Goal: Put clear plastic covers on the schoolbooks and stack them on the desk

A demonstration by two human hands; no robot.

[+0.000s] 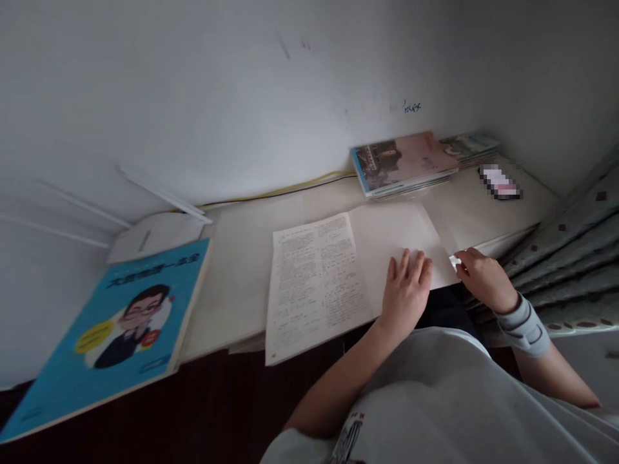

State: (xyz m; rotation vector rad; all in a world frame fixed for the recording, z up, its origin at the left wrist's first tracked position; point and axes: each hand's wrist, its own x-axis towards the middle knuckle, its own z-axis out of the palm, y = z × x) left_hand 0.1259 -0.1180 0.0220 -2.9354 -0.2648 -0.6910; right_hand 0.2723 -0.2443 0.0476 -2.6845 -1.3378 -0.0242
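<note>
An open booklet (316, 283) lies on the desk, its left page printed in two columns of small text. Its right side is a blank white page (396, 229), and my left hand (407, 283) rests flat on it, fingers stretched out. Just past that page's right edge, my right hand (483, 278) has its thumb and fingers pinched together on a small bright white piece (454, 260). Most of that piece is hidden, so its kind cannot be told. A grey band wraps the right wrist.
A blue book (140, 335) with a cartoon figure lies at the left, overhanging the desk (236, 270). Stacked books (406, 161) stand by the wall, with a blurred-out phone (500, 182) to their right. A patterned curtain (575, 251) hangs at the right. Cables run along the wall.
</note>
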